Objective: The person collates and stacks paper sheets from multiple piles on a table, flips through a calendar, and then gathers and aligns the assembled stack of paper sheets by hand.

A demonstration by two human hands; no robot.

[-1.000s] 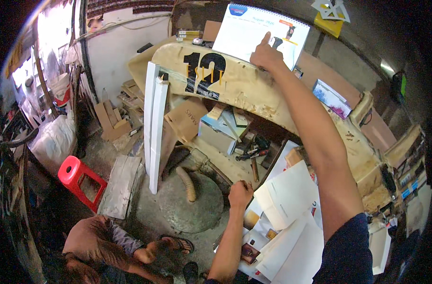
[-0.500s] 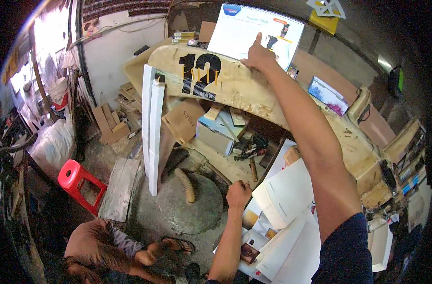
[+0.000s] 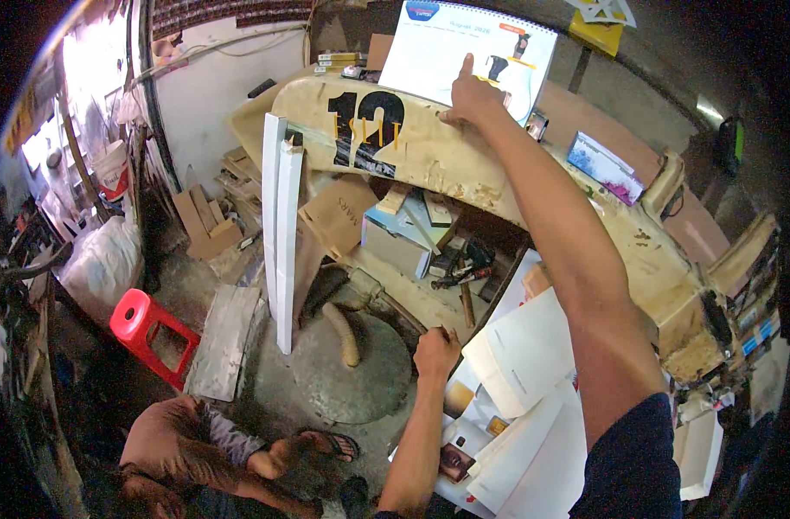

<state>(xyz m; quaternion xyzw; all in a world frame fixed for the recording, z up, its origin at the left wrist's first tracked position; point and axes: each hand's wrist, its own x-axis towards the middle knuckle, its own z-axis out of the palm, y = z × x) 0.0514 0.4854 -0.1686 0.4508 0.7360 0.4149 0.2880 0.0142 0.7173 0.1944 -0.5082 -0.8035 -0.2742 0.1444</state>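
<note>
My right hand [image 3: 479, 97] reaches far forward, its index finger stretched out against the white page of a spiral-bound desk calendar [image 3: 429, 54]. The thumb points left and the other fingers are curled. The calendar leans on top of a long cream-coloured bench panel [image 3: 455, 151] with a large black number. My left hand [image 3: 436, 352] is closed in a loose fist beside white printed sheets [image 3: 518, 359]. Whatever its fingers may hold is hidden. Cream paper pieces and printed pictures lie below and to the right of it.
White square-section lengths [image 3: 282, 233] stand upright left of centre. A round metal base with a ribbed hose [image 3: 343, 333], a red stool [image 3: 153, 333] and a seated person [image 3: 187, 450] are at left. Boxes [image 3: 395, 242] and tools sit under the panel; a blue-purple box [image 3: 604, 169] is on it.
The view has shifted slightly. My right index finger has moved a little to the left across the calendar page. My left hand stays in about the same place.
</note>
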